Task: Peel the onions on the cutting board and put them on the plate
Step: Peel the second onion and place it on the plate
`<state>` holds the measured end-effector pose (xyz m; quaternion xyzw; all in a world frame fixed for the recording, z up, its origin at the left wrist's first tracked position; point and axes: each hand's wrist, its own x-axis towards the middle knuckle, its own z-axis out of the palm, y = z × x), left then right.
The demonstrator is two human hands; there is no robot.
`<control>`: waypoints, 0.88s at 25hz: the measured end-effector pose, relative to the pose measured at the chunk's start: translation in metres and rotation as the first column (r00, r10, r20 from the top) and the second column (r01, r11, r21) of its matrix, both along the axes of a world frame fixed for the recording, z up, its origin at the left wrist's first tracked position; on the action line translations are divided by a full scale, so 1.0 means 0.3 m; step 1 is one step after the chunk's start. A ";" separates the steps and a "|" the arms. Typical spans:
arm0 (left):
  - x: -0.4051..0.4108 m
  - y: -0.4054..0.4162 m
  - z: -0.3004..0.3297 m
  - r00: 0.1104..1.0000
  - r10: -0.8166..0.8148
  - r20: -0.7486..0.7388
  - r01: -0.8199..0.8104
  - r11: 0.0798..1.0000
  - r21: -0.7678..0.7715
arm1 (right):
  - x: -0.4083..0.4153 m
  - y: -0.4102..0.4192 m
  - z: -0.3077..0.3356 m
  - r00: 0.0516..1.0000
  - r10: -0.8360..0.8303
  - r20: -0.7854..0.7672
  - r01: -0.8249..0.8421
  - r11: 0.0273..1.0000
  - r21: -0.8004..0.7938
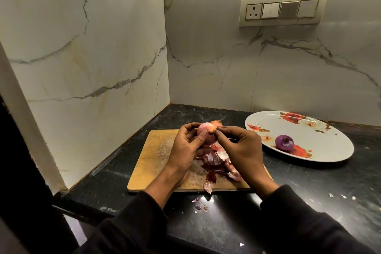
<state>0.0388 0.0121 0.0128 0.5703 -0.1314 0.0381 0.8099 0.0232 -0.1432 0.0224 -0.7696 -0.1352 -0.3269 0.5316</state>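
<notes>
Head view, peeling step. At the centre of the frame the left hand (185, 146) is cradling an unpeeled onion (206, 133) above the cutting board (152, 161), its fingers curled round the bulb's far side and the thumb lying across the near face. The right hand (241, 150) is pinching the onion's dry tip, thumb and forefinger closed together on the papery end; the remaining fingers are loosely curled. A second onion (216, 123) is showing just behind the held one, partly hidden, so its resting place cannot be told. Loose skins (218, 163) are lying in a heap on the board below the hands, with a few scraps on the dark counter (309, 202) at lower centre. One peeled onion (285, 143) is already sitting on the floral plate (329, 150) at middle right.

To do this step well, the pinch is probably best kept low on the tip, drawing the skin down along the bulb in a strip rather than snapping it off, while the left hand is turning the onion to present the next unpeeled face. Working over the board is likely keeping scraps off the counter.
</notes>
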 end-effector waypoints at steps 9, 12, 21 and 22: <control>-0.002 -0.006 -0.007 0.998 -0.062 0.028 0.061 0.997 0.042 | 0.008 -0.008 -0.005 0.999 -0.033 0.009 0.034 0.999 -0.042; -0.003 -0.007 -0.010 0.998 -0.050 0.033 0.047 0.996 0.073 | 0.008 -0.006 -0.005 0.998 -0.054 0.026 0.055 0.997 -0.059; -0.016 -0.010 0.004 0.994 -0.105 0.009 0.104 0.993 0.054 | 0.029 -0.016 -0.014 0.985 -0.169 -0.029 0.168 0.985 -0.046; -0.016 -0.011 0.006 0.993 -0.122 -0.010 0.122 0.992 0.024 | 0.035 -0.023 -0.015 0.985 -0.156 -0.068 0.157 0.987 0.013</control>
